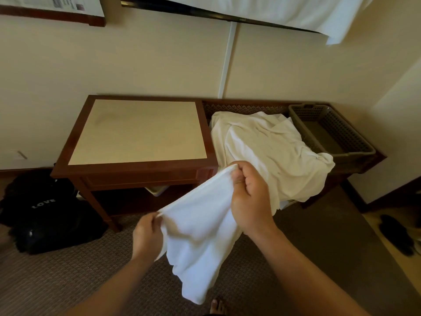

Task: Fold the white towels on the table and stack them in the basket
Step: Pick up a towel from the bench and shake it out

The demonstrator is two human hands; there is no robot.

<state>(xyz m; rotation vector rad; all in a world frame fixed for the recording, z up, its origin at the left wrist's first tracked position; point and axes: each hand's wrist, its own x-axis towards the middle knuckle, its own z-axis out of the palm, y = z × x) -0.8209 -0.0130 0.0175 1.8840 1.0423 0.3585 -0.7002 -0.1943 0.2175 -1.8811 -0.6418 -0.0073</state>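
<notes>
A white towel (200, 236) hangs in the air in front of the table, stretched between both hands. My left hand (145, 233) pinches its lower left corner. My right hand (248, 197) grips its upper edge, higher and to the right. A heap of rumpled white towels (268, 151) lies on the dark wooden bench (373, 160), draping over its front edge. The grey-brown plastic basket (337, 126) stands at the bench's right end, touching the heap, with nothing visible inside.
A wooden table (136, 169) with a beige inlaid top stands left of the bench, against the wall. A black bag (45, 215) lies on the carpet at the left. Dark slippers (396, 233) sit on the floor at the right. My bare foot (218, 306) shows below the towel.
</notes>
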